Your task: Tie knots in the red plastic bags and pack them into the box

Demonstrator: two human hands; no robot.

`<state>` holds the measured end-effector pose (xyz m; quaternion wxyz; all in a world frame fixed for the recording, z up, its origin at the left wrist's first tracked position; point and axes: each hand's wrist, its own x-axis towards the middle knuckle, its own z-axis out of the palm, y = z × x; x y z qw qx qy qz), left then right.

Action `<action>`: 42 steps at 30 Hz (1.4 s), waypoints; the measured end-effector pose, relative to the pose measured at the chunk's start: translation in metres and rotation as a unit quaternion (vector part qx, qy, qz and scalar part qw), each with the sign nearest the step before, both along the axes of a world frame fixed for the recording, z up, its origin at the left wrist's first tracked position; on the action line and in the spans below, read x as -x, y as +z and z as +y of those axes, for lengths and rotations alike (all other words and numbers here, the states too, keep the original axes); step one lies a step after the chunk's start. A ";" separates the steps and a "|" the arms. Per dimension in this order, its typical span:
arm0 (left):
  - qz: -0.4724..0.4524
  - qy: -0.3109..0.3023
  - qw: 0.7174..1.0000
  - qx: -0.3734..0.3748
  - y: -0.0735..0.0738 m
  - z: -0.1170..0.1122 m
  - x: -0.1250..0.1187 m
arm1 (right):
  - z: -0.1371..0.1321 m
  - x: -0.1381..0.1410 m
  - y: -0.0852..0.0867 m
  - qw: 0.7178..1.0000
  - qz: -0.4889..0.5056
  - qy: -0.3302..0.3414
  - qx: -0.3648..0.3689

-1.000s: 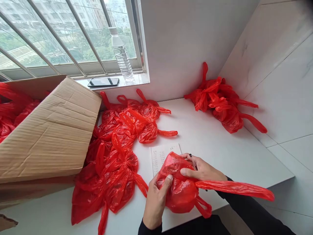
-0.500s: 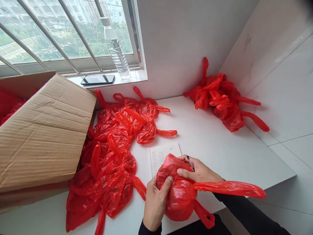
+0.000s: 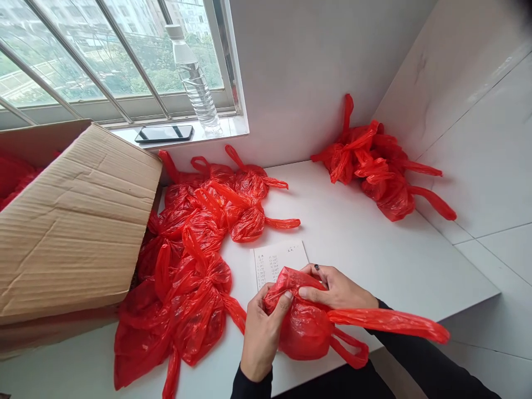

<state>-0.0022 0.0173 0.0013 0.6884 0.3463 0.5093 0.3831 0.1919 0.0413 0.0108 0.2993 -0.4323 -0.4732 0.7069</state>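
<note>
Between both hands is a red plastic bag (image 3: 307, 330), full and rounded, its two handle loops trailing to the right. My left hand (image 3: 261, 327) grips its left side, thumb on top. My right hand (image 3: 332, 288) holds the upper right side, its thumb pressed near the other thumb. A thin dark-tipped stick, perhaps a pen (image 3: 317, 267), pokes out between the right fingers; most of it is hidden. Just behind the bag lies a sheet of paper (image 3: 286, 254) with handwritten columns, partly covered by the bag and hands.
Several tied red bags (image 3: 203, 277) crowd the white table (image 3: 353, 238) at left. Another heap of red bags (image 3: 374, 166) sits in the far right corner. A cardboard box (image 3: 78, 221) with red bags inside stands at left. A phone (image 3: 164, 133) and water bottle (image 3: 197, 88) rest on the windowsill.
The held bag has tipped slightly, its bottom rising a little and its top dropping, so more of the paper shows. Both hands keep their hold. The whole view has shifted slightly.
</note>
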 end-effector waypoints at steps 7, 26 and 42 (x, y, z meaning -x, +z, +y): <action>0.038 0.009 0.999 0.014 -0.001 0.001 -0.001 | -0.001 0.001 -0.005 0.998 -0.053 -0.011 -0.033; 0.008 0.015 1.000 0.012 -0.002 0.005 -0.004 | -0.003 0.002 -0.004 0.999 -0.020 -0.021 -0.022; -0.044 0.061 0.997 0.025 0.002 -0.002 0.000 | -0.009 -0.006 -0.004 0.989 0.057 -0.096 0.095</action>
